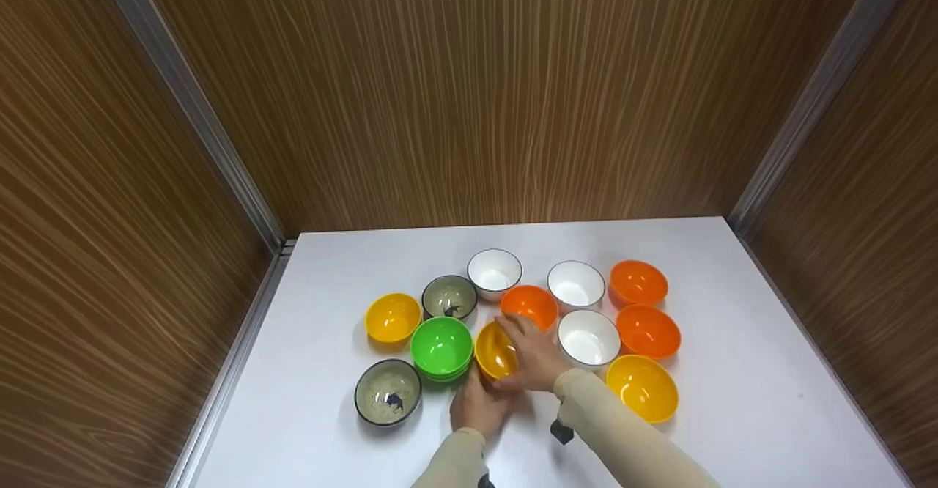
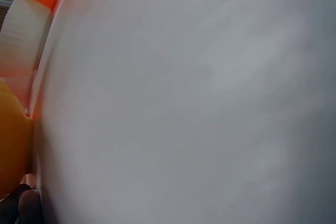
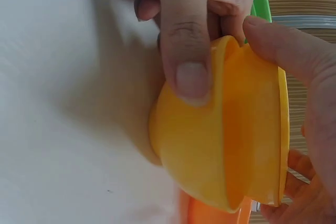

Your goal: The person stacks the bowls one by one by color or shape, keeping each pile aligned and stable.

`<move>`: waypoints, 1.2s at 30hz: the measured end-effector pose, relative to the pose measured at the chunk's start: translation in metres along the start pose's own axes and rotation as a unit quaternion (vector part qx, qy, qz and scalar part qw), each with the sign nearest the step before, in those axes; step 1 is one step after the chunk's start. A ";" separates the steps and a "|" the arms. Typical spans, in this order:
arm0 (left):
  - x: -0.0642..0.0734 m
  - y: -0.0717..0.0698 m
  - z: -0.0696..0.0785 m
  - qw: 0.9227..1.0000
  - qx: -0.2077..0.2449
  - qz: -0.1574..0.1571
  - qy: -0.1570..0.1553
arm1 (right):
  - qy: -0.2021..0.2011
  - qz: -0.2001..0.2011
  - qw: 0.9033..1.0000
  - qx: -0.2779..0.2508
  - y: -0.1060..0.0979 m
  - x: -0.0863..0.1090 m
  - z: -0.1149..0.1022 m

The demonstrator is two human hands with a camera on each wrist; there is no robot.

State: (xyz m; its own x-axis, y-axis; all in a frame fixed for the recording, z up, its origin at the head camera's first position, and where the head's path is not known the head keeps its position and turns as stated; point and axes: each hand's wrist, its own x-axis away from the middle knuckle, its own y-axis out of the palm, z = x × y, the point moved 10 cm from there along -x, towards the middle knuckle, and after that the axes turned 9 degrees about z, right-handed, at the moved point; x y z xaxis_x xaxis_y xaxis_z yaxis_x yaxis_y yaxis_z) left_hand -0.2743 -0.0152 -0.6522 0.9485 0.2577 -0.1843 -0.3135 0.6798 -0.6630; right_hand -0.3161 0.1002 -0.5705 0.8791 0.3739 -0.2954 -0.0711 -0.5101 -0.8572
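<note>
Two yellow bowls are together at the middle of the table, the upper yellow bowl (image 3: 258, 129) sitting partly inside the lower yellow bowl (image 3: 191, 142). My left hand (image 1: 480, 404) grips the lower one from the near side, its thumb against the outer wall. My right hand (image 1: 538, 360) spans the upper bowl from the right, with thumb and fingers on opposite sides of its rim. Just left of them stand stacked green bowls (image 1: 442, 346). An orange bowl (image 1: 529, 305) is behind the right hand. In the left wrist view, only a little of the hand shows at the lower left corner.
Grey patterned bowls (image 1: 388, 393) and a yellow bowl (image 1: 393, 318) stand on the left. White bowls (image 1: 588, 338) are behind and to the right, beside orange bowls (image 1: 648, 332) and another yellow bowl (image 1: 642, 389). Wood-grain panels (image 1: 498, 92) enclose the white table (image 1: 762, 400).
</note>
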 end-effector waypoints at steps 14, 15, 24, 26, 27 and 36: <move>0.000 0.003 0.000 1.000 0.010 0.006 0.011 | 0.018 -0.031 0.999 -0.001 0.007 0.007 0.006; 0.000 0.002 0.001 1.000 0.008 0.012 0.018 | 0.015 -0.031 0.999 0.001 0.008 0.007 0.005; -0.001 0.002 0.002 0.999 0.000 0.026 0.041 | 0.013 -0.032 0.999 -0.002 0.010 0.008 0.006; 0.000 0.001 0.002 0.999 0.002 0.021 0.039 | 0.012 -0.034 0.999 -0.007 0.010 0.009 0.007; 0.000 0.001 0.003 0.999 0.006 0.018 0.037 | 0.014 -0.036 0.999 -0.008 0.010 0.010 0.008; -0.001 0.005 -0.002 0.998 0.049 -0.035 -0.017 | -0.006 -0.018 0.999 -0.036 -0.024 0.016 0.001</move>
State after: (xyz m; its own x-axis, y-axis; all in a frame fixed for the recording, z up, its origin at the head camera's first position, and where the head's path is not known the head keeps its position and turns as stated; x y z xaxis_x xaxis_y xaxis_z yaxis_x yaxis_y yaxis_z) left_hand -0.2762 -0.0134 -0.6563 0.9666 0.2289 -0.1150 -0.2514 0.7608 -0.5983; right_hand -0.3011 0.1190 -0.5553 0.8745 0.4021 -0.2714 -0.0059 -0.5506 -0.8347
